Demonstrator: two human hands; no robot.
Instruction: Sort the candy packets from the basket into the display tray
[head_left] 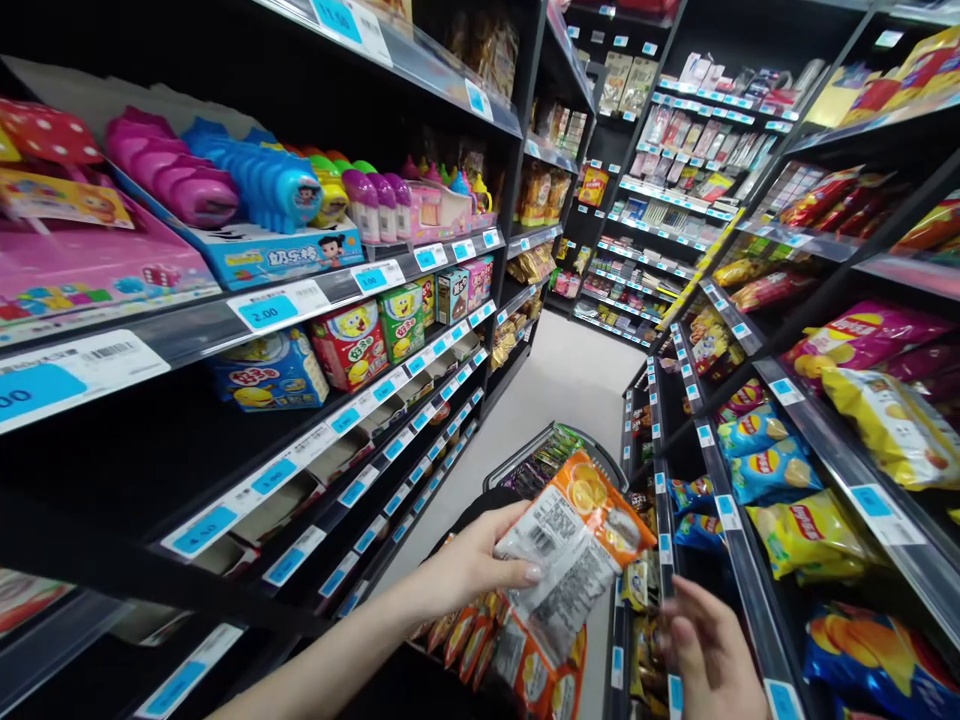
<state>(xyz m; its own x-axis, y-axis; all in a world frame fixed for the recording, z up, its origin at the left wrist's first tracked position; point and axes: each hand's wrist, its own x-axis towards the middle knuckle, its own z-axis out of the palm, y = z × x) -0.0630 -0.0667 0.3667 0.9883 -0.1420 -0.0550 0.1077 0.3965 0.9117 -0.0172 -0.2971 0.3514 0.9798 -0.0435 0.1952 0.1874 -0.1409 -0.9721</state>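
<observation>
Orange-and-clear crinkly plastic snack packet (574,545) printed with orange slices, lower centre; yellow and blue glossy crisp bags (780,480) at right; pink and blue ribbed plastic toys (217,175) upper left; red polka-dotted item (45,130) far left.

A: Where's the snack packet (570,545)?
B: In left hand (469,565), mid-aisle, above more packets (517,655) & in front of the basket (551,460). Right hand (709,650) just right of it, not touching.
A: Shelves?
B: Toy boxes (277,250) on left shelf (247,315); chip bags (806,530) on right shelf (731,520). Far shelves (667,215) behind, at aisle end.
</observation>
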